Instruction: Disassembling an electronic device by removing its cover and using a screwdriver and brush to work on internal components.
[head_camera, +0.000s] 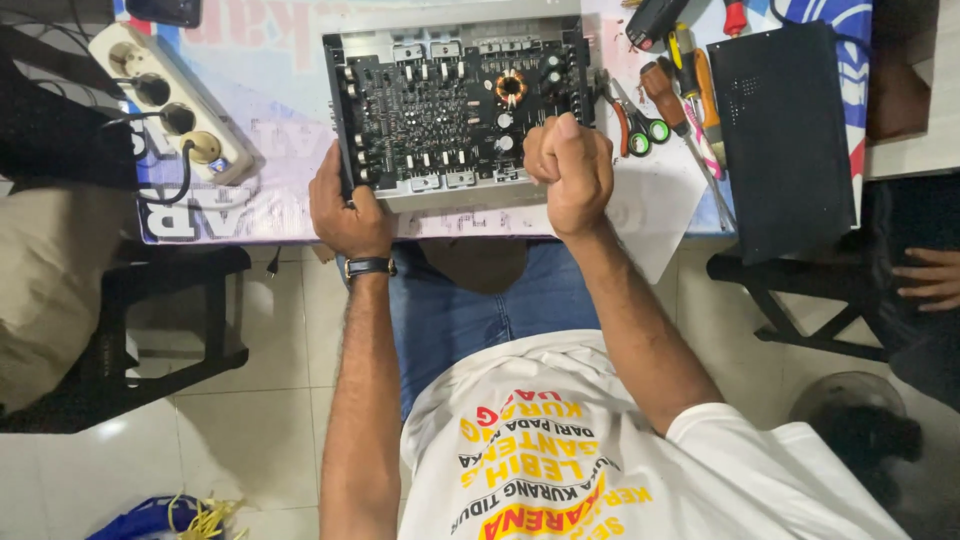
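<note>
I sit at the bench (640, 215) with an opened amplifier (455, 100) in front of me, its lid off and the dark circuit board facing up. My left hand (348, 205) is wrapped around the near left corner of the case, fingers curled over the edge, holding it flat. My right hand (568, 170) is closed in a tight fist over the near right part of the board. It looks clenched around something thin, probably a tool handle, but I cannot tell what, since the fingers hide it.

The amplifier lies square on the bench, near edge just above my knees. To its right lie pliers with green handles (640, 128) and a few screwdrivers (685, 85), then a black metal cover (785, 135). A white power strip (170, 100) with plugs in it sits at the far left.

To do this well, I judge the left hand should keep pinning the case so it cannot slide or rock, and the right should press straight down, not at a slant, so nothing skids across the small parts. The copper coil (511, 87) and the round capacitors stand close by, so I would keep the force short and controlled.
</note>
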